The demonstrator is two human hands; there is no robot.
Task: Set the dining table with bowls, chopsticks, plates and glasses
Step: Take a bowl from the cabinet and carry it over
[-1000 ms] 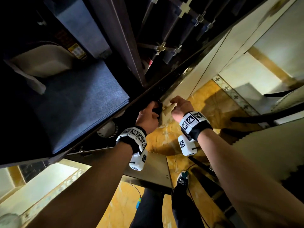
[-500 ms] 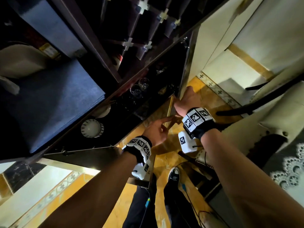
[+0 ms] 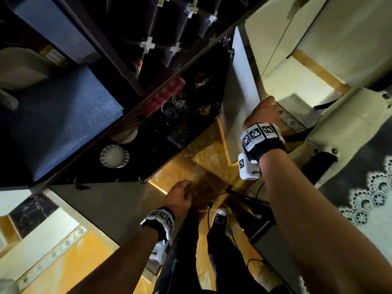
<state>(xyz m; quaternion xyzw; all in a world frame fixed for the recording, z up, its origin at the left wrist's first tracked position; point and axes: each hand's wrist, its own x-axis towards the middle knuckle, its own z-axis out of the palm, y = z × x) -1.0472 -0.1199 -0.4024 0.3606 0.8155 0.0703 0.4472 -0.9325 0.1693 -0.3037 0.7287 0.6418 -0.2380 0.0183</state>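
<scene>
A folded blue cloth (image 3: 63,115) lay far up and to the left of the left hand (image 3: 180,197), on top of the dark cabinet (image 3: 99,39); below it, in the cabinet's lower compartment, a white bowl (image 3: 114,156) with a striped rim stood up and to the left of that hand, well apart from it; a second pale dish (image 3: 126,134) sat just behind the bowl, half in shadow. The grey left door (image 3: 101,204) stood wide, its free edge right beside the left hand; the fingers were curled downward at that edge, and I cannot tell whether they gripped it. Above the left hand, deeper in the same compartment, two clear glasses (image 3: 169,108) stood side by side, with a red box (image 3: 163,96) just to their left; they were left of the right hand (image 3: 263,113) and apart from it. The pale right door (image 3: 239,92) stood wide too; the right hand held its free edge, thumb over the edge and fingers wrapped behind the panel. Below both hands lay the yellow floor (image 3: 186,166) and a dark shoe (image 3: 220,216).
</scene>
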